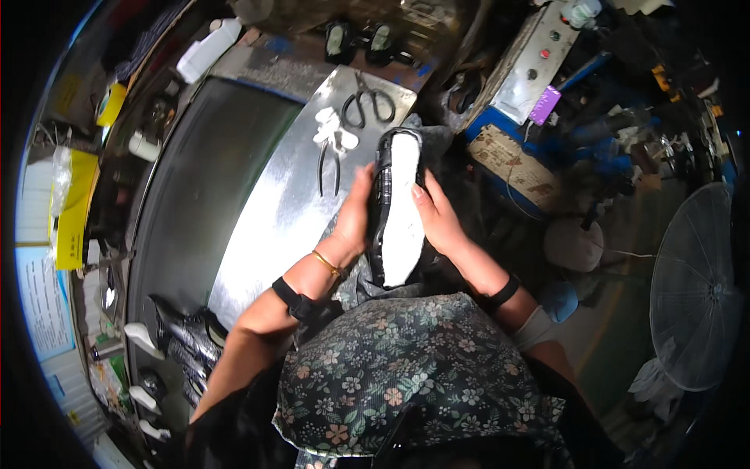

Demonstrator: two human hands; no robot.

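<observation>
Between my two hands is a black shoe [402,219], its long white underside facing up and its dark, gathered edge showing on the left. My left hand [356,215] lies along the shoe's left side, partly hidden by it. On the right side, my right hand [439,217] grips the shoe with the thumb resting on the white underside. Just beyond my left hand, pliers [329,170] lie on a shiny metal plate [262,223]. Small white pieces [334,131] lie by the pliers, and black-handled scissors [367,105] are farther off.
A dark conveyor belt [207,156] runs left of the plate. Several black shoes [187,344] sit at its near end, and a pair of dark shoes [359,43] stands at the back. A machine's control box [539,55] and a large round fan [703,289] are on the right.
</observation>
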